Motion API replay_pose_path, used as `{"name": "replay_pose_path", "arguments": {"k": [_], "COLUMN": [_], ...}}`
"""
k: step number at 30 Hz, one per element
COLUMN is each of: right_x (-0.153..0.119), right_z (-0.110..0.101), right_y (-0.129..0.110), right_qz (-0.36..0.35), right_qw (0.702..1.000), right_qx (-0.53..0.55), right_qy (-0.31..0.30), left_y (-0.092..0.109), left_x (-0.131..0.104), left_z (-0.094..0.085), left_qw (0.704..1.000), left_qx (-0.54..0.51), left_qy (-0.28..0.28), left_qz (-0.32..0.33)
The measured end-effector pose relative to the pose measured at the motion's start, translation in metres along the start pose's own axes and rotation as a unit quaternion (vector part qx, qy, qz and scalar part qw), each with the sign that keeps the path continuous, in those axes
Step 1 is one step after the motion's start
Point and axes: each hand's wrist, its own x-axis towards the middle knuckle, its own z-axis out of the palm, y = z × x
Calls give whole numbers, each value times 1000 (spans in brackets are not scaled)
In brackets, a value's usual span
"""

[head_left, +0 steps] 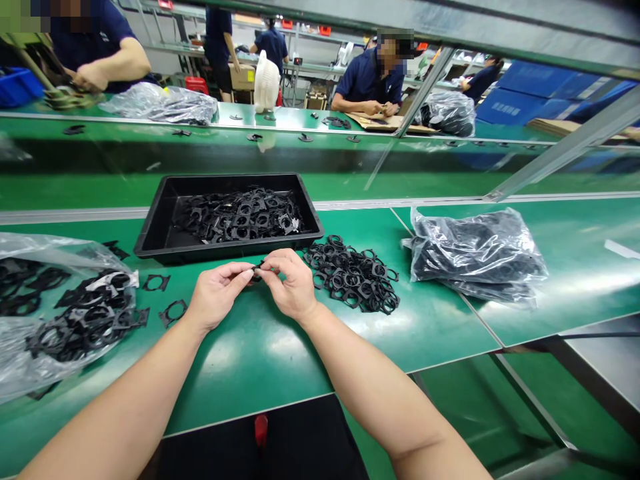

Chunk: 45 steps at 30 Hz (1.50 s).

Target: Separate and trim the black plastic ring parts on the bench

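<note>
Green bench (265,373), part (257,270) between hands (217,293) (293,285).

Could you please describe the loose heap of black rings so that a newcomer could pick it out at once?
On the green table, find the black tray. The heap lies by the tray's near right corner, just right of the right hand. Unlike the parts in the tray, the left bag or the right bag, its rings are piled directly on the table.

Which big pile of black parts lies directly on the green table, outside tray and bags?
The pile beside the right hand; the others are in the black tray and clear plastic bags.
</note>
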Motion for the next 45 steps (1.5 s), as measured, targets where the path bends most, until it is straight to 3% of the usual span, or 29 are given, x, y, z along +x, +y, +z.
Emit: {"name": "replay_pose_path", "arguments": {"k": [7, 15, 23, 29, 32, 36, 39, 42, 45], "right_x": [-1, 1, 2, -1, -2, 0, 2, 3, 5], "right_z": [1, -1, -3, 2, 7, 8, 5, 4, 5], "right_y": [1, 1, 1, 1, 4, 7, 5, 4, 4], "right_qz": [-28, -32, -28, 102, 172, 194, 178, 213, 327], "right_qw": [999, 999, 999, 992, 976, 965, 970, 961, 904], "right_qx": [4, 4, 20, 73, 135, 177, 164, 173, 275], "right_qy": [37, -3, -9, 5, 17, 9, 5, 25, 6], "left_y": [5, 6, 5, 8, 7, 3, 3, 5, 7], "left_x": [-3, -4, -4, -4, -4, -2, -1, -1, -2], "left_z": [2, 1, 1, 0, -1, 0, 1, 1, 1], "left_qw": [998, 993, 996, 990, 992, 999, 1000, 1000, 992], "left_qx": [46, 92, 71, 111, 107, 44, -1, 16, 89], "left_qy": [10, 13, 13, 11, -5, -3, 15, 26, 29], "left_qz": [29, 71, 58, 83, 64, -9, -27, 0, 84]}}
